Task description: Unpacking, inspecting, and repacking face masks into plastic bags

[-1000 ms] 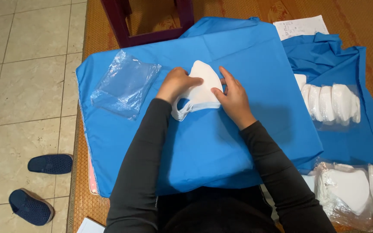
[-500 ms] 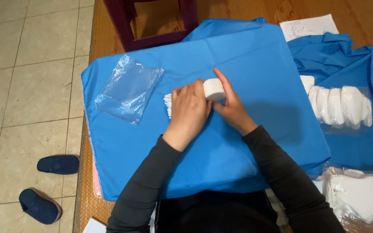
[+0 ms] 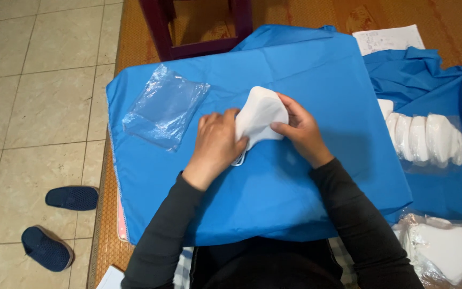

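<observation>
**Both hands on a white mask over the blue cloth**

Your left hand and right hand meet on a white face mask held just above the middle of the blue cloth that covers the counter. Your left hand grips the mask's lower left edge, fingers curled over it, with a loop of its ear strap showing just below. Your right hand pinches the right side, thumb on the front and fingers wrapped behind. The mask is tilted, its rounded end pointing up and away from you.

To the left of your hands, a clear plastic bag lies flat on the cloth, well apart from the mask. To the right, a row of white masks lies in clear wrap on a second blue cloth. More wrapped masks sit near your right elbow. A pair of dark blue shoes rests on the tiled floor at left.
</observation>
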